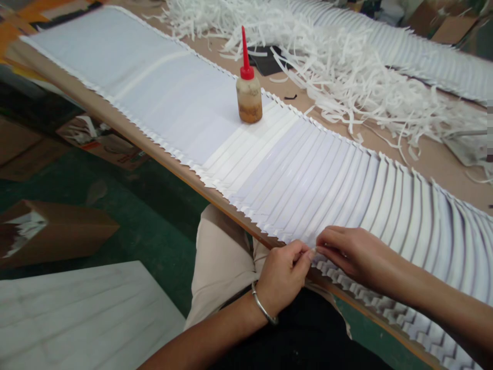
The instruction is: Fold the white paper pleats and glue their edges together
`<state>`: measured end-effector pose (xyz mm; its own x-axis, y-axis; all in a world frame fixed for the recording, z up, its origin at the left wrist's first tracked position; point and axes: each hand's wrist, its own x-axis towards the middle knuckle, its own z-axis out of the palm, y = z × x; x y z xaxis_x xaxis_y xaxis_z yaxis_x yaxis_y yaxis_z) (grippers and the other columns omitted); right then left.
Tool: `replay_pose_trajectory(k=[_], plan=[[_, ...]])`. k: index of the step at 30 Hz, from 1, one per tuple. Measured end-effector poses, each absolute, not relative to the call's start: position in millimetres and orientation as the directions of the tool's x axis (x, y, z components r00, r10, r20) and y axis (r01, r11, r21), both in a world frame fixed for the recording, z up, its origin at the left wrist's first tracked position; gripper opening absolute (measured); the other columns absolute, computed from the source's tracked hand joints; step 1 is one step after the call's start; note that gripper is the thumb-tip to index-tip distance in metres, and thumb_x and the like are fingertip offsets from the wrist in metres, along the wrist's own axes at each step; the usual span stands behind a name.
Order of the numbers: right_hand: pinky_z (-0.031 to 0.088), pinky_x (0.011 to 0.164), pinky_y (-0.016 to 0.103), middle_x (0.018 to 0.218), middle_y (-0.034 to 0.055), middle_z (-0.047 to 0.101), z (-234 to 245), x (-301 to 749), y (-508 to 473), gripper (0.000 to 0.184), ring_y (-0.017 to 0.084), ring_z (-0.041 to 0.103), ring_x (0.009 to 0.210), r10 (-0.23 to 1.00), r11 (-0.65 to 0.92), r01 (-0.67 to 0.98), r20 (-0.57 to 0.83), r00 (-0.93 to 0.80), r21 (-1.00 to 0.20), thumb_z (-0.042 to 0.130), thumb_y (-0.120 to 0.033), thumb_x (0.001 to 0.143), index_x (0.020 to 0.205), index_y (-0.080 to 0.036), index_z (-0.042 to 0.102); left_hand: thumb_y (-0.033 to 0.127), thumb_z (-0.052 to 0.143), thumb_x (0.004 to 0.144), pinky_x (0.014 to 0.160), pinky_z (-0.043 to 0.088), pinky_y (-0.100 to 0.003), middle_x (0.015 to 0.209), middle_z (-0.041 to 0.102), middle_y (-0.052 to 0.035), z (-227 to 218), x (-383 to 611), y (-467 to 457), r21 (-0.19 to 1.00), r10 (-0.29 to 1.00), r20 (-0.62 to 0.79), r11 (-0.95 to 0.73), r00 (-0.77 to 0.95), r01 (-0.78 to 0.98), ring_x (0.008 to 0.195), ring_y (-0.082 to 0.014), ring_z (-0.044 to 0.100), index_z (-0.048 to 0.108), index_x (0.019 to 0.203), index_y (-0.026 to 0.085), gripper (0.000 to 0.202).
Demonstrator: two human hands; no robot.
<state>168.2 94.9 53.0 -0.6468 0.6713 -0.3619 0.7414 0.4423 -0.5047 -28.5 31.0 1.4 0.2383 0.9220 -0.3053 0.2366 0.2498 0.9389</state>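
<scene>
pinching something indistinct (pixel 314 250) between left hand (pixel 283 275) and right hand (pixel 356 253) at the near edge of overlapping strips (pixel 323 169), presumably for precision.

The desk (pixel 210 50) was long, with a flat brown top. Along its near edge lay a long row of thin, white, overlapping sheets (pixel 173 103), which looked like slats toward the right. Behind this row was a big, tangled heap of narrow white strips (pixel 339 67). Beside the heap lay a flat black piece (pixel 268 62) and a small black scrap (pixel 290 97).
</scene>
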Motion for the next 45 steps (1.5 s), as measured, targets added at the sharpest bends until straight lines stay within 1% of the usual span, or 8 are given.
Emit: replay_pose_trajectory(k=[4, 10, 15, 20, 24, 29, 36, 45], plan=[[0.043, 0.07, 0.029, 0.084, 0.0038, 0.074, 48.1, 165.0, 118.0, 0.019, 0.018, 0.067, 0.076, 0.669, 0.312, 0.77, -0.447, -0.594, -0.556, 0.056, -0.031, 0.102, 0.094, -0.021, 0.069, 0.036, 0.053, 0.102, 0.057, 0.034, -0.024, 0.058, 0.053, 0.0046, -0.6, -40.1, 25.9, 0.923, 0.908, -0.342, 0.276, 0.242, 0.269, 0.055, -0.0131, 0.051, 0.069, 0.085, 0.019, 0.029], [0.037, 0.069, 0.031, 0.091, 0.0062, 0.074, 47.7, 152.1, 138.9, 0.018, 0.02, 0.067, 0.079, 0.688, 0.449, 0.822, -0.451, -0.569, -0.351, 0.057, -0.03, 0.101, 0.09, -0.021, 0.068, 0.029, 0.052, 0.103, 0.059, 0.036, -0.024, 0.063, 0.058, 0.0038, 3.9, -59.2, 16.3, 0.894, 0.917, -0.312, 0.193, 0.25, 0.405, 0.059, -0.0129, 0.055, 0.07, 0.087, 0.019, 0.026], [0.031, 0.065, 0.032, 0.091, 0.0063, 0.072, 57.2, 145.0, 150.3, 0.021, 0.02, 0.067, 0.079, 0.695, 0.527, 0.825, -0.456, -0.556, -0.203, 0.054, -0.029, 0.103, 0.086, -0.02, 0.064, 0.024, 0.049, 0.105, 0.067, 0.044, -0.024, 0.079, 0.071, 0.0008, 1.5, -64.7, 15.5, 0.878, 0.949, -0.162, 0.015, 0.269, 0.478, 0.069, -0.014, 0.066, 0.069, 0.093, 0.019, 0.024], [0.027, 0.062, 0.031, 0.092, 0.0059, 0.073, 63.9, 142.1, 159.6, 0.022, 0.019, 0.067, 0.078, 0.701, 0.548, 0.828, -0.473, -0.534, -0.124, 0.053, -0.03, 0.103, 0.086, -0.021, 0.064, 0.021, 0.047, 0.108, 0.077, 0.054, -0.027, 0.099, 0.079, -0.0037, -5.1, -64.4, 20.5, 0.789, 0.951, 0.057, -0.23, 0.304, 0.57, 0.085, -0.0179, 0.076, 0.07, 0.117, 0.019, 0.024], [0.027, 0.061, 0.031, 0.09, 0.006, 0.073, 63.5, 139.3, 159.5, 0.022, 0.019, 0.067, 0.076, 0.697, 0.561, 0.82, -0.469, -0.542, -0.112, 0.054, -0.03, 0.103, 0.086, -0.021, 0.066, 0.016, 0.05, 0.105, 0.065, 0.056, -0.031, 0.089, 0.077, -0.0031, -5.7, -62.4, 28.4, 0.563, 0.913, 0.106, -0.382, 0.395, 0.733, 0.072, -0.0204, 0.073, 0.065, 0.138, 0.019, 0.036], [0.033, 0.062, 0.031, 0.094, 0.0062, 0.077, 63.5, 145.0, 166.6, 0.021, 0.02, 0.07, 0.078, 0.711, 0.55, 0.824, -0.442, -0.546, -0.134, 0.057, -0.031, 0.102, 0.09, -0.022, 0.071, 0.013, 0.061, 0.098, 0.051, 0.05, -0.032, 0.077, 0.071, 0.0002, -4.2, -58.5, 35.8, 0.336, 0.899, 0.058, -0.427, 0.434, 0.84, 0.062, -0.022, 0.069, 0.063, 0.143, 0.021, 0.046], [0.045, 0.07, 0.032, 0.084, 0.0041, 0.079, 78.7, 191.6, 232.1, 0.016, 0.023, 0.072, 0.079, 0.877, 0.375, 0.914, -0.26, -0.405, -0.156, 0.065, -0.035, 0.095, 0.087, -0.025, 0.075, 0.011, 0.062, 0.095, 0.049, 0.051, -0.032, 0.077, 0.07, 0.0014, -5.3, -57.2, 36.8, 0.326, 0.903, 0.065, -0.421, 0.424, 0.847, 0.06, -0.0211, 0.069, 0.065, 0.14, 0.02, 0.046], [0.045, 0.071, 0.031, 0.086, 0.0054, 0.078, 53.7, 206.2, 260.8, 0.02, 0.022, 0.071, 0.081, 0.897, 0.363, 0.909, -0.189, -0.4, -0.203, 0.065, -0.04, 0.093, 0.087, -0.022, 0.072, 0.008, 0.056, 0.094, 0.047, 0.05, -0.032, 0.074, 0.07, 0.0018, -4.5, -57.5, 37.1, 0.34, 0.905, 0.08, -0.418, 0.417, 0.842, 0.057, -0.0212, 0.068, 0.064, 0.138, 0.018, 0.046]])
